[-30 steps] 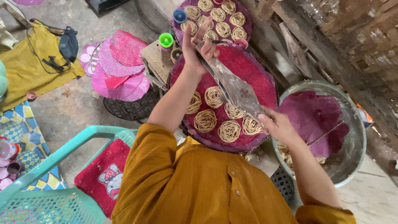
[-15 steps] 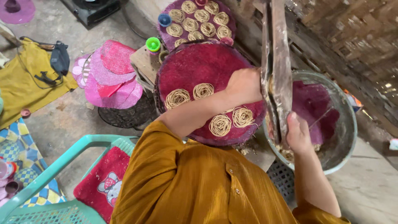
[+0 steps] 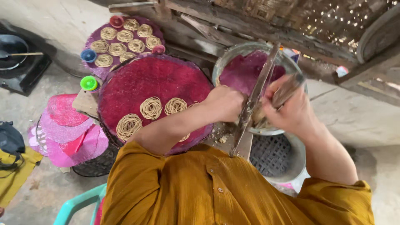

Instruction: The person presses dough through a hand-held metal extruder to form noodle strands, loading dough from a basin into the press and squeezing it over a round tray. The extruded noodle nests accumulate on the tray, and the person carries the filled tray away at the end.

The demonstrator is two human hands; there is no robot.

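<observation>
The left hand [image 3: 225,103] was closed in a fist against the long flat metal press [image 3: 254,102], which stood tilted, its lower end near the mustard-yellow shirt [image 3: 216,191] and its upper end reaching over the metal bowl [image 3: 233,56]. The right hand [image 3: 287,109] was curled tight on the other side of that press, gripping a brownish handle [image 3: 287,89] that poked out past the knuckles; what exactly the fingers pinched beneath could not be told. Both hands sat just at the near rim of the bowl, which held a purple-red mat [image 3: 250,68] inside it. To the left, touching the left forearm, lay the big round crimson mat [image 3: 154,87], carrying three plainly visible pale noodle coils [image 3: 151,108] near its front edge, with another partly hidden under the arm. Behind it, a second round mat [image 3: 125,37] was loaded with many more coils, with a red cup, a blue cup [image 3: 88,55] and a pink one at its edge. A green cup [image 3: 88,83] stood just beside the crimson mat. Pink mats [image 3: 66,133] were stacked on a dark basket at the left, a black woven tray [image 3: 271,154] lay under the bowl, and a dark pan [image 3: 12,46] rested on a stove at far left.
</observation>
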